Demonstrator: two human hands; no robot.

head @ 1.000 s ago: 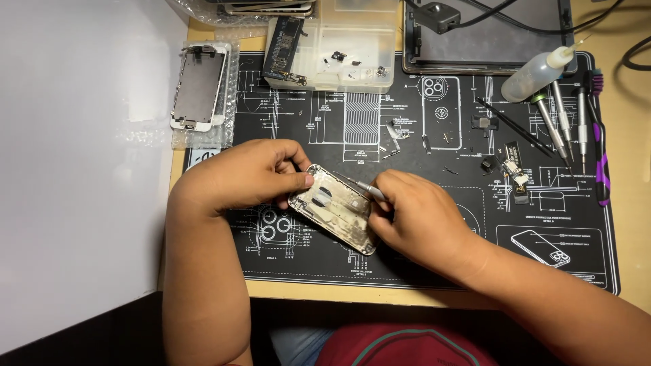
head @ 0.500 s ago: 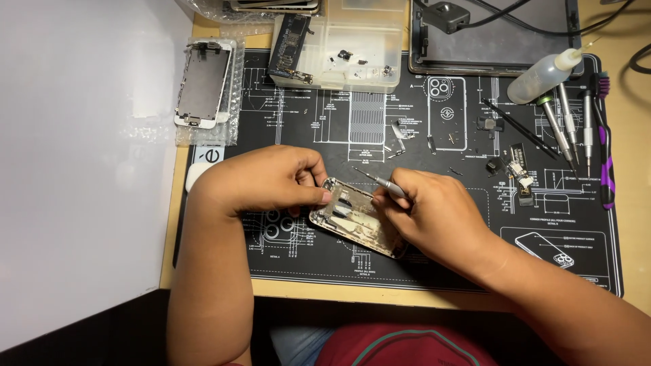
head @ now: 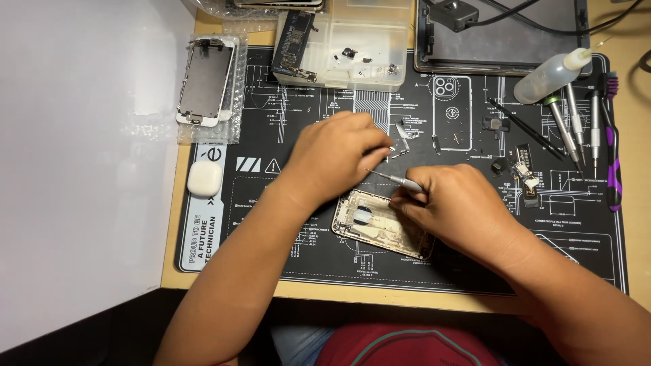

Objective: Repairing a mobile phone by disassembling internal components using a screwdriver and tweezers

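Bench: wooden top, most of it under a black repair mat printed with white diagrams. A white sheet covers the area to my left.

Back row, large to small: dark tablet-like slab, clear plastic parts tray with loose small parts, detached phone screen assembly on bubble wrap, clear squeeze bottle, row of precision drivers, white earbud case.

Work piece: phone rear housing, stripped, lying flat and slightly skewed on the mat's middle, just under my hands. Judgement: light, thin metal frame, stiff along the edges but easily bent or scratched across the open middle; bare metal is likely slippery. Best held by the long side rails, not the cut-outs.

Left hand: fingers pinched together near a small silver bracket on the mat above the housing; I cannot tell whether they grip it or only touch it. This hand is off the housing.

Right hand: fingers clamped on a thin screwdriver, tip pointing left, heel of hand resting at the housing's upper right.

Change against half a second earlier: left hand has lifted from the housing's upper left corner and moved up toward the loose parts; housing sits much as it did.
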